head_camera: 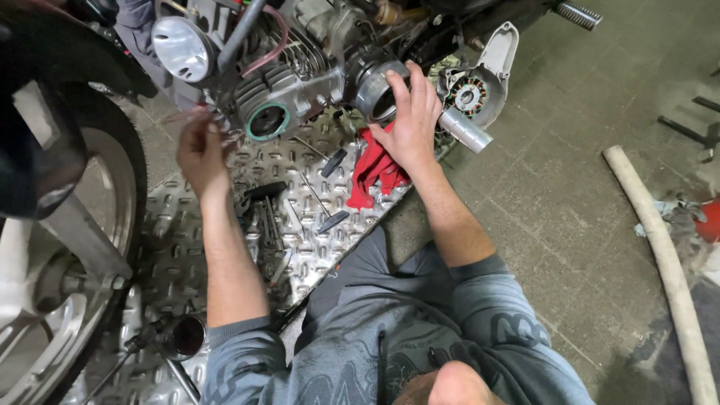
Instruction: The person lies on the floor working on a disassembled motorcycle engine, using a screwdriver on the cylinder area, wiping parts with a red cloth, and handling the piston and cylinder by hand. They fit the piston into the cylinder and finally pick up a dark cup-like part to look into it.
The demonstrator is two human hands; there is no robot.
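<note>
- Far left: front wheel [45, 300] of a motorcycle standing on a ribbed metal plate [225, 247].
- Left hand [199, 146] raised to the engine [300, 71], fingers pinched near the round port [268, 120]; what they grip, cannot tell.
- Loose tools [289, 210] and a red rag [375, 169] lying on the plate.
- Right hand [412, 124] spread over the cylinder opening [379, 86], fingers open, touching its rim.
- Side cover [484, 79] already off; engine apparently partly stripped, much left.
- No filled containers visible; hose [660, 255] on the floor, right.
</note>
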